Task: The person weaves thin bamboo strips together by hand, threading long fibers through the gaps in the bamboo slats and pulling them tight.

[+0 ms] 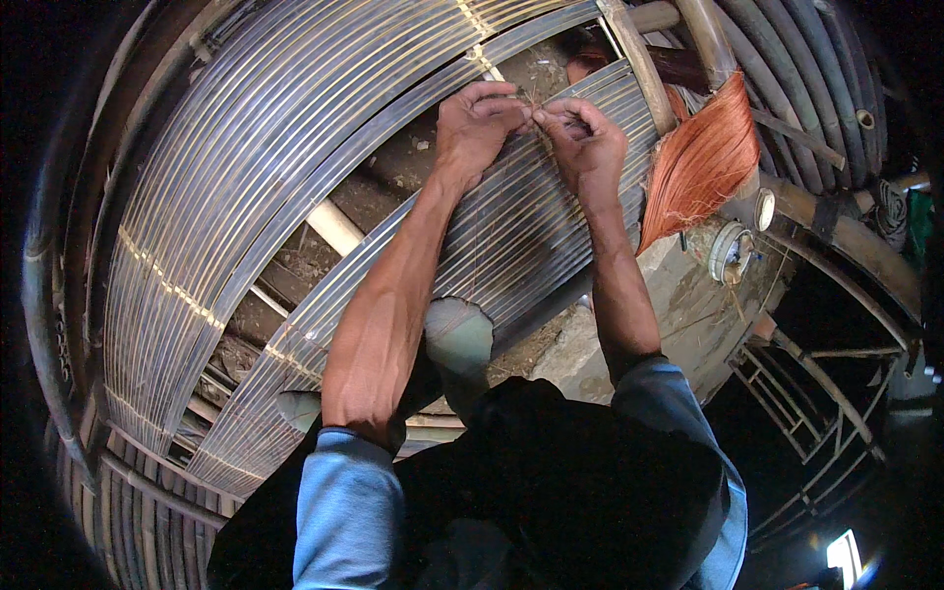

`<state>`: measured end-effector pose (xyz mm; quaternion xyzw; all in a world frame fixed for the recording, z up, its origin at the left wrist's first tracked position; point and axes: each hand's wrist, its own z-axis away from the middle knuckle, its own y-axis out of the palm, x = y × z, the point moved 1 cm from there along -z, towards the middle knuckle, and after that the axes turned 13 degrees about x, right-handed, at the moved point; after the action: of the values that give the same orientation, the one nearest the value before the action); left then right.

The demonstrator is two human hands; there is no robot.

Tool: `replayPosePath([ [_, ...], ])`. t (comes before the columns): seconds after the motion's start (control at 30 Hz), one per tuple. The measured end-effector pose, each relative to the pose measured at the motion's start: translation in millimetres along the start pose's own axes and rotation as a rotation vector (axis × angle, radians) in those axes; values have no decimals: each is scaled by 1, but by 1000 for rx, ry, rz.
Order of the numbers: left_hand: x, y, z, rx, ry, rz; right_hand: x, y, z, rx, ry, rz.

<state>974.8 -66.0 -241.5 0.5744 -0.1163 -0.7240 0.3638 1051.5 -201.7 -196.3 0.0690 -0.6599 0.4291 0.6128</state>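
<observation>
The person's left hand (477,123) and right hand (588,138) meet at the top middle of the view, over a panel of bamboo slats (511,236). Between the fingertips of both hands runs a thin pale fibre (532,106), a wiry strand with a few loose ends fraying upward. The left fingers are curled and pinch the strand at its left end; the right thumb and forefinger pinch it at the other end, with the remaining fingers folded in. The short stretch between the hands lies roughly level, left to right, just above the upper edge of the panel.

The slats are long, narrow and flat, grey with a dull sheen, laid side by side with pale stitched bindings crossing them. Their long axis runs from lower left to upper right, bent by the lens. A second, wider panel of slats (246,167) lies to the left, running the same way, with a gap between the two that shows dry soil and a pale round pole (334,226).

Just right of the right hand hangs a bundle of reddish-brown fibres (700,162), fine and fan-shaped, fastened near a thick bamboo pole (641,64). Blue sleeves (344,501) cover the upper forearms, rolled back from the bare wrists.
</observation>
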Motion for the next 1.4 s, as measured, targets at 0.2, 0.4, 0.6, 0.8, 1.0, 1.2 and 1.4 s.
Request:
replayPosePath([
  [0.2, -2, -2, 1, -15, -51, -63, 7, -1, 4, 59, -44, 204],
  [0.4, -5, -2, 1, 5, -117, -61, -3, -5, 5, 129, 68, 99],
  [0.6, -3, -5, 0, -42, -44, -126, -9, 8, 4, 54, 40, -30],
  [0.8, -16, 2, 3, -42, -238, -342, -11, 13, 7, 44, 48, -255],
  [1.0, -9, -6, 5, 46, -132, -548, -2, 13, 6, 22, 188, -384],
  [1.2, -2, -5, 4, 65, -41, -388, -9, 9, 5, 22, 227, -421],
  [1.4, -12, -3, 10, 45, -63, -665, -11, 10, 0, 0, 207, -662],
])
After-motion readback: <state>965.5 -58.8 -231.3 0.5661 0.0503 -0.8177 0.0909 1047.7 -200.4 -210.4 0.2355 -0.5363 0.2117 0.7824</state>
